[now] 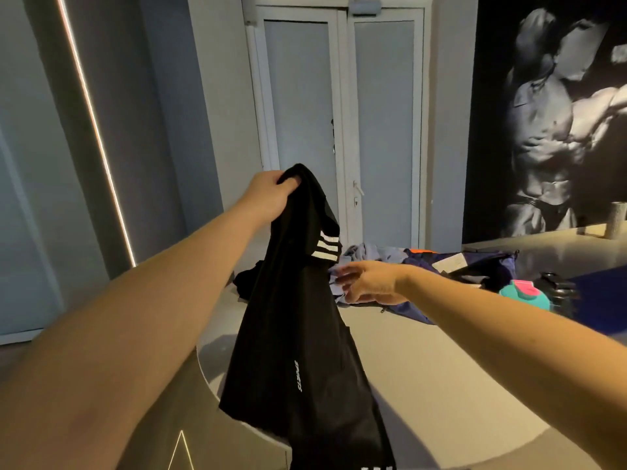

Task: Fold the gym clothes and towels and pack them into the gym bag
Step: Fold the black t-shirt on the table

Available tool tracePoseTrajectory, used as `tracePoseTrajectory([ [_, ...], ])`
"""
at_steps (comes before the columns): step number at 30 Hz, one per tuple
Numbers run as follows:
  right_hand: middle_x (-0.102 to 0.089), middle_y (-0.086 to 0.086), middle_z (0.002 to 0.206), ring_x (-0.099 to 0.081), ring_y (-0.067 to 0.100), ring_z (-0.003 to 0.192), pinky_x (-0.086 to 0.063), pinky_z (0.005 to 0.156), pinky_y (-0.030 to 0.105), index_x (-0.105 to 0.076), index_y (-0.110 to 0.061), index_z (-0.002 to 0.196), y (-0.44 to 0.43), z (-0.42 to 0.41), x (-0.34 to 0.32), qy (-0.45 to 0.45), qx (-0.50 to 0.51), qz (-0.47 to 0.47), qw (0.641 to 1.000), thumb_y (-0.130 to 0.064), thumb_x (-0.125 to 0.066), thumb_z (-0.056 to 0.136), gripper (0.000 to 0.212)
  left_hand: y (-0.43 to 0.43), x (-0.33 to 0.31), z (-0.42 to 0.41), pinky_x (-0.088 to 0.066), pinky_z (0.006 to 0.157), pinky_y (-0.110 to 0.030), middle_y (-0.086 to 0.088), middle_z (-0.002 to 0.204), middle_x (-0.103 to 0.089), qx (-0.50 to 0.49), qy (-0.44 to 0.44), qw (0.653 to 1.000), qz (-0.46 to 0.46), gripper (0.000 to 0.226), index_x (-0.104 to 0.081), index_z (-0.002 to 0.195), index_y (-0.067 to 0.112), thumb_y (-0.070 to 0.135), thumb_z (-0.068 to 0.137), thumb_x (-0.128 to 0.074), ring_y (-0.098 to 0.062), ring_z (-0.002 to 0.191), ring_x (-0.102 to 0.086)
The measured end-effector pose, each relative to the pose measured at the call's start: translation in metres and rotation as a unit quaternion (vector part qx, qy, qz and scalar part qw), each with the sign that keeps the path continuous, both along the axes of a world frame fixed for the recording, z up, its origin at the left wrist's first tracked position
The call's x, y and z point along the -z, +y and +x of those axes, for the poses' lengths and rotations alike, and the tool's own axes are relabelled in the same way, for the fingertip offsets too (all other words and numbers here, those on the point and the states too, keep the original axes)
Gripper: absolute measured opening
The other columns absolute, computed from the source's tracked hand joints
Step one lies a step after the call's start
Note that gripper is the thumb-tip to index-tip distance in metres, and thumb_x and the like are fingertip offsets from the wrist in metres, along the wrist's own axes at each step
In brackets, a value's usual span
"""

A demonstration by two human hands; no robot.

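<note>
A person's left hand is raised over a pale counter, its fingers curled tight round a bunched top edge of a black garment, which hangs from that grip in one long, loose fall and passes out of view at the lower edge of the frame. Three white stripes cross a fold near the top of the cloth, and small white lettering runs down its lower half. The right hand reaches in from the side with fingers spread wide and holds nothing; its fingertips are blurred and lie just beside the garment's striped part, and it cannot be told whether they touch it. Behind that hand, on the counter, a dark navy gym bag lies slumped, with a heap of pale lilac-grey clothes against its near end. A second dark piece of clothing lies crumpled on the counter behind the hanging garment. A teal bottle with a pink cap is near the bag. A white double door and a black-and-white wall mural fill the background.
</note>
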State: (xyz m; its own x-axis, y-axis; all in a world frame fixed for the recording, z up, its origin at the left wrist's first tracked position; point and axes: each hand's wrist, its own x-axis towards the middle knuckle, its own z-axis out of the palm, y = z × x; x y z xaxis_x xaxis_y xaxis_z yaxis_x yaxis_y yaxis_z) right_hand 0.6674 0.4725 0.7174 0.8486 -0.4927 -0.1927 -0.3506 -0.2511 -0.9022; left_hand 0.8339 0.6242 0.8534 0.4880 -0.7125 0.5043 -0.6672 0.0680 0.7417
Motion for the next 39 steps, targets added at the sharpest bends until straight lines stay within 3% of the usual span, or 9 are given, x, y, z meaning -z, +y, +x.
tracePoseTrajectory([
  [3,-0.035,0.007,0.158,-0.034,0.029,0.145,-0.026,0.121,0.047,-0.034,-0.017,0.152,0.004,0.008,0.034,0.060,0.059,-0.033,0.996,0.001,-0.063,0.088,0.073,0.002,-0.011,0.000,-0.051,0.081,-0.032,-0.017,0.109,-0.070,-0.004,0.003,1.000,-0.024,0.034,-0.067,0.114,0.003,0.031,0.103,-0.053,-0.021,0.089,-0.065],
  [6,-0.054,0.008,0.145,-0.048,0.024,0.136,-0.017,0.122,0.046,-0.056,-0.012,0.134,0.004,0.014,0.065,0.106,0.024,0.004,0.994,-0.005,-0.056,0.095,0.039,0.004,-0.012,0.004,-0.050,0.073,-0.027,-0.010,0.097,-0.068,-0.005,0.012,0.999,-0.035,0.030,-0.068,0.108,0.004,0.031,0.103,-0.054,-0.019,0.085,-0.064],
  [9,-0.068,0.006,0.116,-0.059,0.023,0.109,-0.034,0.117,0.053,-0.071,-0.016,0.099,0.005,0.018,0.074,0.098,-0.001,0.034,0.995,-0.004,-0.054,0.095,0.021,0.009,-0.008,0.010,-0.049,0.064,-0.018,-0.006,0.094,-0.067,-0.009,0.020,0.999,-0.036,0.029,-0.068,0.108,0.005,0.030,0.103,-0.054,-0.016,0.081,-0.063],
  [12,-0.066,0.012,0.123,-0.060,0.027,0.110,-0.050,0.098,0.046,-0.067,-0.009,0.111,0.004,0.014,0.050,0.004,0.047,0.079,0.996,-0.008,-0.049,0.099,0.021,0.017,0.000,0.025,-0.046,0.056,-0.017,-0.001,0.088,-0.066,-0.033,0.022,0.999,0.000,0.027,-0.068,0.099,0.011,0.032,0.103,-0.052,-0.013,0.076,-0.062],
  [16,-0.069,0.020,0.122,-0.064,0.036,0.115,-0.050,0.100,0.044,-0.063,-0.006,0.123,0.004,0.009,-0.010,-0.147,0.090,0.129,0.977,-0.019,-0.047,0.099,0.032,0.030,0.024,0.055,-0.042,0.065,-0.027,-0.009,0.090,-0.061,-0.096,0.013,0.986,0.139,0.013,-0.066,0.088,0.007,0.013,0.094,-0.055,-0.018,0.078,-0.056],
  [21,-0.067,0.016,0.120,-0.063,0.033,0.111,-0.050,0.098,0.044,-0.067,-0.013,0.113,0.022,0.017,-0.085,-0.194,0.086,0.066,0.975,-0.028,-0.050,0.099,0.027,0.034,0.053,0.048,-0.040,0.112,-0.038,0.002,0.132,-0.062,-0.010,0.039,0.977,0.211,0.046,-0.061,0.135,0.019,0.026,0.090,-0.062,-0.015,0.121,-0.057],
  [24,-0.070,0.014,0.112,-0.066,0.031,0.105,-0.050,0.099,0.043,-0.067,-0.014,0.106,0.039,0.020,-0.117,-0.200,0.060,0.051,0.977,-0.027,-0.050,0.097,0.023,0.030,0.060,0.030,-0.039,0.110,-0.038,0.007,0.135,-0.058,0.073,0.069,0.975,0.200,0.065,-0.053,0.141,0.029,0.054,0.084,-0.069,-0.015,0.123,-0.054],
  [33,-0.067,0.011,0.092,-0.065,0.028,0.090,-0.049,0.095,0.043,-0.063,-0.012,0.089,0.058,0.001,-0.170,-0.238,0.047,0.030,0.970,-0.020,-0.046,0.090,0.019,0.037,0.086,0.012,-0.048,0.107,-0.041,0.010,0.130,-0.061,0.126,0.065,0.976,0.163,0.077,-0.050,0.140,0.034,0.056,0.074,-0.083,-0.013,0.117,-0.061],
  [39,-0.072,0.014,0.115,-0.069,0.031,0.106,-0.051,0.102,0.046,-0.068,-0.009,0.110,0.058,-0.027,-0.200,-0.268,0.094,-0.003,0.959,-0.023,-0.055,0.088,0.029,0.061,0.088,0.006,-0.055,0.099,-0.042,0.003,0.107,-0.075,0.119,0.063,0.978,0.160,0.031,-0.070,0.115,0.021,0.040,0.091,-0.072,-0.013,0.099,-0.072],
])
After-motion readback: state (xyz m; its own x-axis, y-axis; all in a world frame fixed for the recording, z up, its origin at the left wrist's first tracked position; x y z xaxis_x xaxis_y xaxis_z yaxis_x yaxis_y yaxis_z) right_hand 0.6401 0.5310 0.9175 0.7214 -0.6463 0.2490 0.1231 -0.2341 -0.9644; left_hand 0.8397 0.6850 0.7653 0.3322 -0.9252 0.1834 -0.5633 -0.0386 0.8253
